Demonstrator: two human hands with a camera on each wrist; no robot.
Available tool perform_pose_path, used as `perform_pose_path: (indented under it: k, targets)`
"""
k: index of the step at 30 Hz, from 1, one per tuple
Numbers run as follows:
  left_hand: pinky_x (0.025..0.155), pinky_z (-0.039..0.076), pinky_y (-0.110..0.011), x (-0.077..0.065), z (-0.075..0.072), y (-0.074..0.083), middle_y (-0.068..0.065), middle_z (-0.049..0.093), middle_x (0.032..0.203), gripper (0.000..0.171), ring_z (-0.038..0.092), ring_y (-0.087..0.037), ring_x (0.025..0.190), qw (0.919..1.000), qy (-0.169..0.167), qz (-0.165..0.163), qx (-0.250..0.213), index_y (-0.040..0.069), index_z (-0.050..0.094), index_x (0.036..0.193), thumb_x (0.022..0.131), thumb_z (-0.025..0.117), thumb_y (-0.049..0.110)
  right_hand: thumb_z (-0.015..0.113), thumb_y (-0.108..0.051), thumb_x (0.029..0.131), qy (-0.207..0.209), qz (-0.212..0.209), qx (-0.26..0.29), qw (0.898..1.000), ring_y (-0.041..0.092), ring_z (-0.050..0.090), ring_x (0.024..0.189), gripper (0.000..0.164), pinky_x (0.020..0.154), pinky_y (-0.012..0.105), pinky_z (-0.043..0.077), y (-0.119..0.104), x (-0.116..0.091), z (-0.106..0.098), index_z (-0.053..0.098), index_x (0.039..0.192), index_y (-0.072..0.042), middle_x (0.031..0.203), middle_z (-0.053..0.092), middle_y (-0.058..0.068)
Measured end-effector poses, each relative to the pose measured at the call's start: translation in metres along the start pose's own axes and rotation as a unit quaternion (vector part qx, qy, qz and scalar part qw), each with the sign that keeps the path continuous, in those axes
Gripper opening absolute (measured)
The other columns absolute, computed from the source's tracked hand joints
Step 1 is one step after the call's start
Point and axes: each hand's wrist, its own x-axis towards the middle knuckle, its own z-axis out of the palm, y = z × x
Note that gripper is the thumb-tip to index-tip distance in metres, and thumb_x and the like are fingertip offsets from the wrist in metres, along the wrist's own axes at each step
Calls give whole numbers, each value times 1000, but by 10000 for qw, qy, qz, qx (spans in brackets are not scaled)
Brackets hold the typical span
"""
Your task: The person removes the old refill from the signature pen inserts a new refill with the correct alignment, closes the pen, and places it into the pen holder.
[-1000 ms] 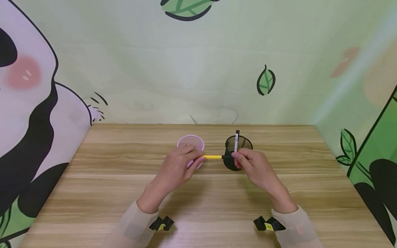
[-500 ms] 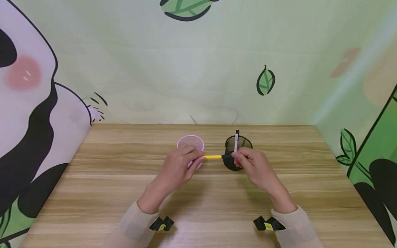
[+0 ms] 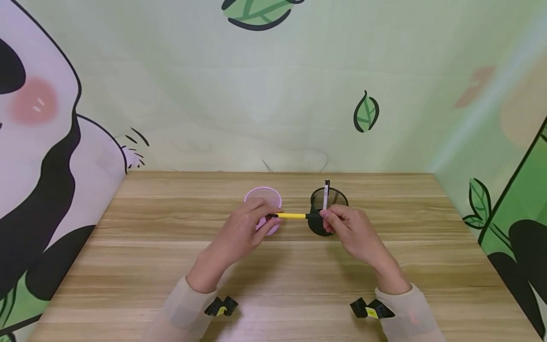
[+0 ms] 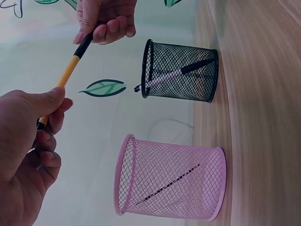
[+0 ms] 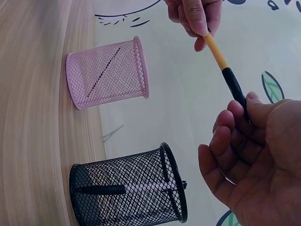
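"Above the wooden table (image 3: pixel 295 285), we have a two-ended hold on the yellow-and-black pen (image 3: pixel 292 216), stretched crosswise between the hands and lifted off the surface!"

"And the fingers?"

"Left hand (image 3: pixel 239 230): thumb and fingertips pinching one end, a bit of black showing past the thumb. Right hand (image 3: pixel 350 232): thumb and forefinger nipping the black section at the opposite end, its other fingers loosely curled on nothing."

"How's it likely to handle?"

"Light, I'd say, and stiff, with no bend in that straight barrel. Probably not fragile either. But the yellow stretch looks smooth, so it may twist or slide under dry fingertips."

"Best place to grab, then?"

"My money's on the black section: the rings beside the yellow, plain in the right wrist view, should give some bite."

"And the neighbours?"

"Pink mesh cup (image 4: pixel 146 160) and black mesh cup (image 4: pixel 188 52), standing apart on the table, beyond the hands, with a white-and-black pen (image 4: pixel 164 79) leaning inside the black one!"
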Motion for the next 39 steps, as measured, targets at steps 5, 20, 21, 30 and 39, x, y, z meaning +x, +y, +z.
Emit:
perform_pose_path:
  k: [5, 20, 21, 30, 39]
  targets:
    - [63, 45, -22, 0, -2, 0, 0, 61, 86, 15, 51, -10, 73, 9998, 161, 7, -74, 8, 75, 104, 92, 79, 16, 56, -21, 108, -52, 41, 15, 10000, 13, 51, 64, 35, 60, 24, 45, 0, 0, -2, 64, 76, -12, 71, 62, 3]
    - [71, 50, -29, 0, -3, -4, -1, 71, 90, 11, 56, -15, 80, 9994, 234, 256, -83, 9, 77, 102, 92, 79, 15, 58, -17, 107, -88, 196, 216, 9995, 10, 63, 75, 28, 72, 27, 56, -1, -1, -3, 69, 82, -10, 77, 67, 1]
    - [71, 50, -29, 0, -3, -4, -1, 72, 91, 11, 56, -14, 81, 9994, 220, 261, -82, 9, 77, 101, 92, 79, 15, 58, -16, 107, -100, 192, 237, 9995, 10, 63, 75, 27, 73, 28, 57, -1, -1, -4, 70, 84, -9, 78, 68, 2]
    - [89, 55, -38, 0, -7, -6, 0, 76, 95, 7, 64, -17, 88, 9993, 65, 299, -197, 11, 78, 100, 94, 76, 16, 58, -7, 105, -226, 205, 432, 9986, 22, 69, 80, 19, 77, 29, 60, 0, 0, -5, 74, 94, -4, 84, 71, 6]
    - [86, 56, -39, 0, -9, -9, 1, 75, 92, 5, 65, -14, 83, 9991, -36, 374, -210, 12, 77, 98, 95, 75, 15, 62, -10, 103, -340, 294, 386, 9982, 16, 69, 87, 14, 81, 27, 58, -2, -2, -7, 73, 95, -5, 92, 73, 7]
